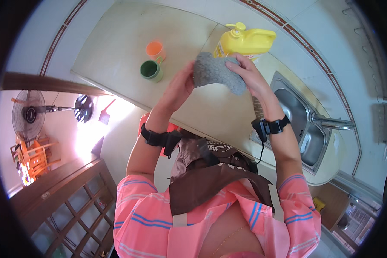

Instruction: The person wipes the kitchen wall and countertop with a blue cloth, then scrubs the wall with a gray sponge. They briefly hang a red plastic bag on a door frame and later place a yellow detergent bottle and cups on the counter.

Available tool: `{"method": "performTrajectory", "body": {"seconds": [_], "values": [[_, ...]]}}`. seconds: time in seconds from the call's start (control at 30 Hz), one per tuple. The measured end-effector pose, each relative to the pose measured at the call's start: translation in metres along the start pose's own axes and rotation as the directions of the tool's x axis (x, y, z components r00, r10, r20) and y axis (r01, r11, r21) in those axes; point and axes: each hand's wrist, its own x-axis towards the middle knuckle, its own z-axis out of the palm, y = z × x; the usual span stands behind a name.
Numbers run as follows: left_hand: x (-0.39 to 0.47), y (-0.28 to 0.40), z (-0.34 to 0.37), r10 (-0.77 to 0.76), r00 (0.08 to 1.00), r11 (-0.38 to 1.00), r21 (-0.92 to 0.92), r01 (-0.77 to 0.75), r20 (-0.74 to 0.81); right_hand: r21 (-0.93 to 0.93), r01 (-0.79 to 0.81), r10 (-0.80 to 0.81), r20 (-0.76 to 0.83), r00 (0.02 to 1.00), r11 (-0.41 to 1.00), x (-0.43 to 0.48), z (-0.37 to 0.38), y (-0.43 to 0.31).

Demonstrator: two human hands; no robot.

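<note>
A grey fluffy cloth [214, 71] is stretched between my two hands above the counter. My left hand [181, 84] grips its left edge. At its right side, the thumb of my right hand [247, 71] lies on top of the cloth, and part of it droops below that hand. Just behind my right hand stands a yellow plastic jug [248, 41] with a pump top, its lower part covered by the hand and cloth. To the left of my left hand are a green mug [151, 70] and an orange cup [155, 50], close together.
The pale countertop [116, 45] runs along a tiled wall. On the right is a double-bowl steel sink [292, 106] with a chrome faucet [332, 122]. A red object [144, 124] shows below the counter edge. A standing fan [30, 114] and wooden chairs [35, 153] are farther left.
</note>
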Motion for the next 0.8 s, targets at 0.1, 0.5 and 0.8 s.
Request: {"method": "performTrajectory", "body": {"seconds": [0.1, 0.5, 0.8], "values": [[0.017, 0.006, -0.012, -0.052, 0.987, 0.8, -0.586, 0.132, 0.152, -0.18, 0.141, -0.129, 0.075, 0.989, 0.973, 0.03, 0.006, -0.025], [0.076, 0.007, -0.004, -0.041, 0.999, 0.704, -0.71, 0.016, -0.019, -0.78, 0.422, -0.747, -0.086, 0.659, 0.462, 0.07, -0.014, -0.08], [0.109, 0.013, -0.006, -0.08, 0.995, 0.654, -0.75, 0.102, 0.066, -0.87, -0.215, -0.256, -0.354, 0.9, 0.444, 0.124, -0.053, -0.046]]}}
